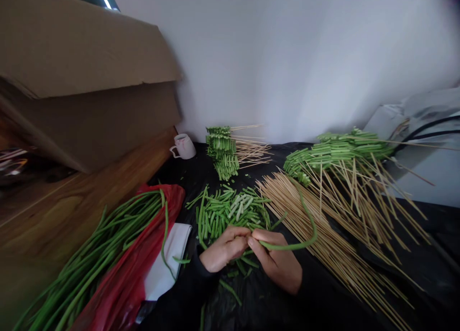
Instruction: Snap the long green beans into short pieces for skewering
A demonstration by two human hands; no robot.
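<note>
My left hand (228,248) and my right hand (276,258) meet at the middle, just in front of a heap of cut green bean pieces (230,209). Both are closed, pinching one long green bean (298,246) between thumbs and fingers. Its long end runs out to the right of my right hand and curls upward over the loose skewers (309,211). The short end at my left fingertips is mostly hidden by the fingers. More cut pieces (230,291) lie below my hands on the black plastic sheet (258,307).
Whole long beans (108,249) fill a red plastic bag (132,264) at left, beside a white paper (172,254). Skewered bean stacks (223,154) stand at the back, with others (345,151) at right. A white mug (184,147) and a cardboard box (86,48) are back left.
</note>
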